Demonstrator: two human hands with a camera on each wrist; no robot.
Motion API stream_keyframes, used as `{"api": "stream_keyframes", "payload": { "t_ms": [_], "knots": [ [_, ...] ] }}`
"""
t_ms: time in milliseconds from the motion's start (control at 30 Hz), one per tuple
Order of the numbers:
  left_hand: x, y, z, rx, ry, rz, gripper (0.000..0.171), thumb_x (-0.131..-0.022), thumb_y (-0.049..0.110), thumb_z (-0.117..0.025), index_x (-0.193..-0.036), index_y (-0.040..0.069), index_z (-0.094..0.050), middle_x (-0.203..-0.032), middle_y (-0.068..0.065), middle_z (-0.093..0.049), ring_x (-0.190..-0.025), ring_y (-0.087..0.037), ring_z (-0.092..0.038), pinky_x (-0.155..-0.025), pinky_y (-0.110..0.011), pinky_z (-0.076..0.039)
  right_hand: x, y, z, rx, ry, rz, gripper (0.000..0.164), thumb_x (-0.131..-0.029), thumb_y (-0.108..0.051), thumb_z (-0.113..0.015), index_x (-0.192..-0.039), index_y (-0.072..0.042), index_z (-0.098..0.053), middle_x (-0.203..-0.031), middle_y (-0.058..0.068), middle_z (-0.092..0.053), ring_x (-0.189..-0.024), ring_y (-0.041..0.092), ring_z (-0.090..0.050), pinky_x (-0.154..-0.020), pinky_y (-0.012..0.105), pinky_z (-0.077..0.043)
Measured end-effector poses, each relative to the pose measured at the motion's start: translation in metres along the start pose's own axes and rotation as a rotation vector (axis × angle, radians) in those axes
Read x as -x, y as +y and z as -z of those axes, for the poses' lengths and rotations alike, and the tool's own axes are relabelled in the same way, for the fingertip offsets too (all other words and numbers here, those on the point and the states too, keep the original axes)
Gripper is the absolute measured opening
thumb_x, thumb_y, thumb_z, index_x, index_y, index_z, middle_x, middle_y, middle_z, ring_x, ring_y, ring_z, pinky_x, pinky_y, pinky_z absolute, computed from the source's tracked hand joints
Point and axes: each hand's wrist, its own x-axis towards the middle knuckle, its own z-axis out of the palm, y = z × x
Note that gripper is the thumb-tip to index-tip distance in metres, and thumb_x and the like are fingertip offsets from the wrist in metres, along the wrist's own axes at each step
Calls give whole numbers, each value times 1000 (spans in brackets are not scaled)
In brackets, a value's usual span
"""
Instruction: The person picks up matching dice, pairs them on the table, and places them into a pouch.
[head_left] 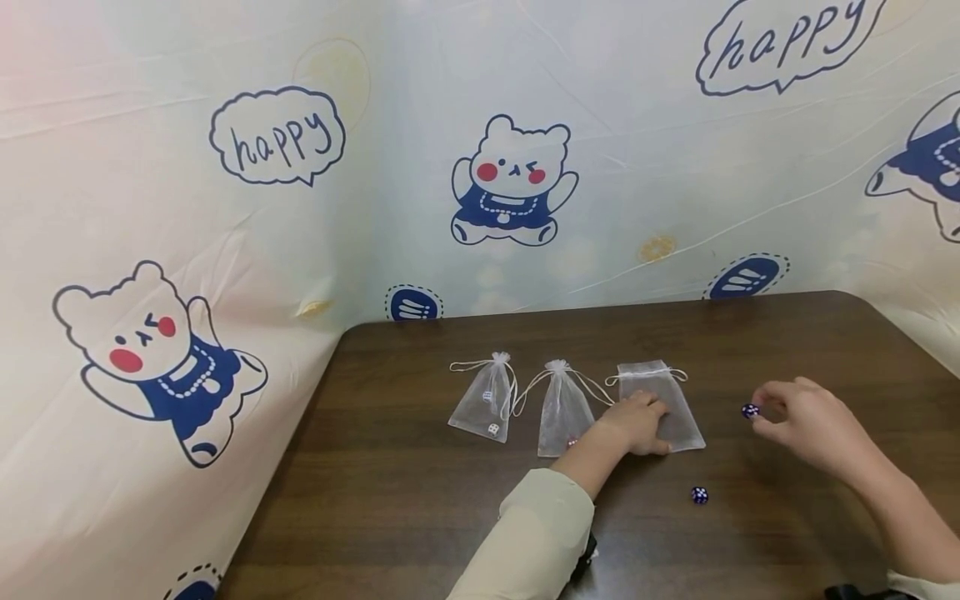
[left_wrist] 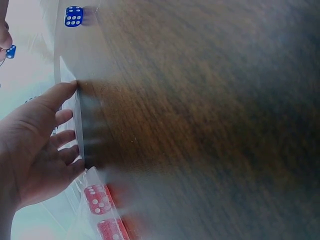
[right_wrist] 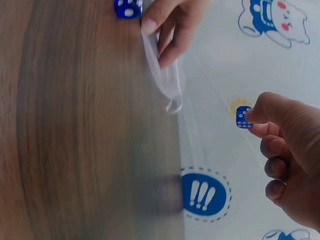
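My right hand [head_left: 817, 429] pinches a blue die [head_left: 750, 411] with white dots between thumb and forefinger, above the table right of the bags. My left hand [head_left: 636, 423] rests on the rightmost sheer white drawstring bag [head_left: 681, 417], fingers spread and fingertips down on it. This bag lies flat, its top wide and its cord looped at both sides. A second blue die [head_left: 699, 495] sits on the table in front of it. Close beside the left hand is the middle bag [head_left: 558, 417], its neck gathered, with red dice [left_wrist: 97, 200] inside.
Farther left lies another gathered drawstring bag [head_left: 474, 414] with white dice in it. All stand on a dark brown wooden table [head_left: 397, 500]. Behind it hangs a pale curtain [head_left: 637, 150] printed with bears and the word happy.
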Motion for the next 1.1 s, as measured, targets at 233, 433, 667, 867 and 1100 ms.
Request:
{"api": "stream_keyframes", "payload": {
  "t_ms": [233,433,667,867,1100],
  "knots": [
    [1,-1,0,-9,0,-2,58,-83,51,-61,-135,29,-45,-139,11,-38,-128,-3,-30,-99,-17,-28,-1,-21,1,-7,17,41,19,-67,-11,-76,-81,-8,-64,-68,-4,-44,-63,11,-38,-51,28,-31],
    [1,-1,0,1,2,-3,58,-83,50,-61,-134,28,-46,-139,11,-37,-128,-3,-29,-99,-18,-28,-2,-36,0,-15,40,106,21,-64,-10,-77,-80,-11,-64,-69,-5,-43,-63,9,-37,-50,26,-31],
    [1,-1,-2,7,12,3,58,-82,50,-62,-134,29,-46,-138,11,-39,-127,-3,-31,-98,-18,-29,-2,-51,-6,-34,98,215,24,-60,-8,-79,-76,-15,-62,-66,-9,-39,-62,4,-34,-49,22,-29],
    [1,-1,-2,1,26,0,58,-82,51,-62,-133,30,-47,-136,12,-41,-126,-3,-32,-97,-17,-30,-1,-61,-14,-49,92,283,25,-59,-8,-80,-76,-15,-63,-67,-14,-39,-62,2,-34,-48,21,-31],
    [-1,-1,-3,10,16,0,58,-82,52,-61,-133,30,-46,-137,12,-39,-127,-3,-31,-98,-18,-30,1,-69,-21,-56,91,352,27,-58,-6,-77,-74,-20,-61,-67,-18,-36,-62,1,-32,-50,21,-30]
  ]
}}
